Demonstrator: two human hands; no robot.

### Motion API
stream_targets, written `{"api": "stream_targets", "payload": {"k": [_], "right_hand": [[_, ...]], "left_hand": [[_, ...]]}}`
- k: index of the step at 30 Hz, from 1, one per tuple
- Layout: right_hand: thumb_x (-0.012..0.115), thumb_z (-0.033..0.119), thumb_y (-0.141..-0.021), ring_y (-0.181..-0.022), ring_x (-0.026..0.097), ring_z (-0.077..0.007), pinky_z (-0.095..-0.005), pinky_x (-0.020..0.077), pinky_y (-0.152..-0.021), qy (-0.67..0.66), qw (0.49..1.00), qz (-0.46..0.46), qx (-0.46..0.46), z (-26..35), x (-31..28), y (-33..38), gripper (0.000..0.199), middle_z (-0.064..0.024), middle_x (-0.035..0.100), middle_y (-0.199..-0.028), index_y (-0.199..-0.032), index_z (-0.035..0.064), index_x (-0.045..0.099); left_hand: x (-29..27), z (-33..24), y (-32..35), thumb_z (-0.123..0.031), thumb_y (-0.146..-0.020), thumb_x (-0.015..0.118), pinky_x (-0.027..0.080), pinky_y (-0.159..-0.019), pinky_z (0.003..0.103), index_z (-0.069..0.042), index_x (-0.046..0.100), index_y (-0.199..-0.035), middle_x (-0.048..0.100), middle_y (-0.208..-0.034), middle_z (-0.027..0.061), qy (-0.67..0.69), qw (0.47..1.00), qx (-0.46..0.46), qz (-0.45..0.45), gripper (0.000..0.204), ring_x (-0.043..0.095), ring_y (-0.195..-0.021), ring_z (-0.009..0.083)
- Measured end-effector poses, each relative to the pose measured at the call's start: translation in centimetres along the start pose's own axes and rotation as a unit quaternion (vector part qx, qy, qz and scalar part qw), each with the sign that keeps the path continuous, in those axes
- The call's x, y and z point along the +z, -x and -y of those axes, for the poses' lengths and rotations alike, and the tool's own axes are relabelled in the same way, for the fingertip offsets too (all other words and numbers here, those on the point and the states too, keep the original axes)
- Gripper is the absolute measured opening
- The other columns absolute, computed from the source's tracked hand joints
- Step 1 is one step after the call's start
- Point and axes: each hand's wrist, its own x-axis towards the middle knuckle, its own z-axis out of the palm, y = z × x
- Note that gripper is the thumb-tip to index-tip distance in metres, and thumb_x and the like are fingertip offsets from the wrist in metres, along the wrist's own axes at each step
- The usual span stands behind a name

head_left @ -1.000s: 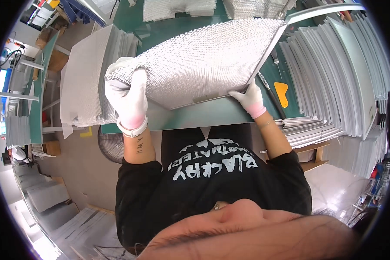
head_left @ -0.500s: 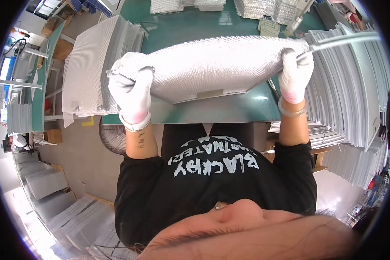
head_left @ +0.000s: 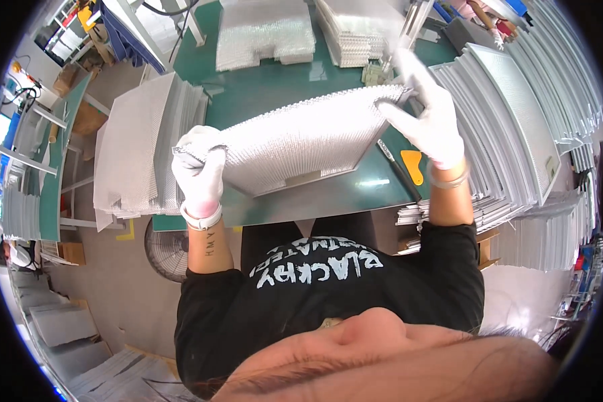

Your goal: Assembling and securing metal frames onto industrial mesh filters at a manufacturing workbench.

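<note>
A silver corrugated mesh panel [head_left: 301, 137] is held tilted above the green table [head_left: 274, 84]. My left hand [head_left: 201, 164], in a white glove, is closed on its left edge, thumb in front. At the panel's upper right corner is my right hand [head_left: 432, 117], also gloved. Its fingers are stretched out and partly blurred, and its thumb lies against the panel's face. Below the right hand, a dark-handled tool [head_left: 400, 171] and a yellow scraper [head_left: 413, 167] lie on the table.
Mesh sheets [head_left: 134, 144] lean in a stack at the left. More mesh piles [head_left: 264, 37] stand at the table's far side. Framed panels [head_left: 509, 114] are packed along the right. A fan [head_left: 167, 254] stands on the floor near the table's front left corner.
The panel has come lower in view and slightly left. My right hand's fingers have opened, and a long pale strip reaching right from it is gone. The yellow scraper now shows.
</note>
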Motion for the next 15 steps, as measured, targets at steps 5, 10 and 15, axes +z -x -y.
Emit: {"api": "stream_targets", "payload": {"k": [5,10,15], "right_hand": [[0.066,0.009,-0.083,-0.080,0.064,-0.0301,-0.0364,0.0505,-0.071,0.085,0.980,0.172,-0.058,1.0,-4.0,-2.3,0.057,-0.0177,0.065,-0.091,-0.138,0.0050,0.050],[0.064,0.006,-0.084,-0.078,0.064,-0.0313,-0.0375,0.0513,-0.073,-0.009,0.963,0.250,-0.100,1.4,-5.4,-4.1,0.053,-0.0173,0.066,-0.093,-0.135,0.0062,0.053],[0.071,0.001,-0.075,-0.072,0.063,-0.0309,-0.0343,0.0507,-0.065,-0.021,0.930,0.321,-0.177,2.3,-5.7,-5.9,0.048,-0.0150,0.066,-0.086,-0.122,0.0031,0.063]], "left_hand": [[0.2,0.4,0.2,0.008,-0.078,0.062,0.045,-0.074,0.025,-0.002,0.061,-0.090,0.061,-0.090,0.0073,0.037,0.999,0.024,0.010,0.016,0.056,-0.081,0.0128],[0.0,0.9,0.1,0.003,-0.080,0.068,0.045,-0.073,0.025,-0.002,0.060,-0.094,0.061,-0.090,0.0062,0.044,0.999,0.009,0.016,0.016,0.056,-0.080,0.0119],[1.0,-0.3,0.6,0.000,-0.082,0.071,0.045,-0.070,0.024,-0.001,0.061,-0.098,0.061,-0.090,0.0044,0.069,0.995,-0.041,-0.050,0.019,0.055,-0.078,0.0094]]}}
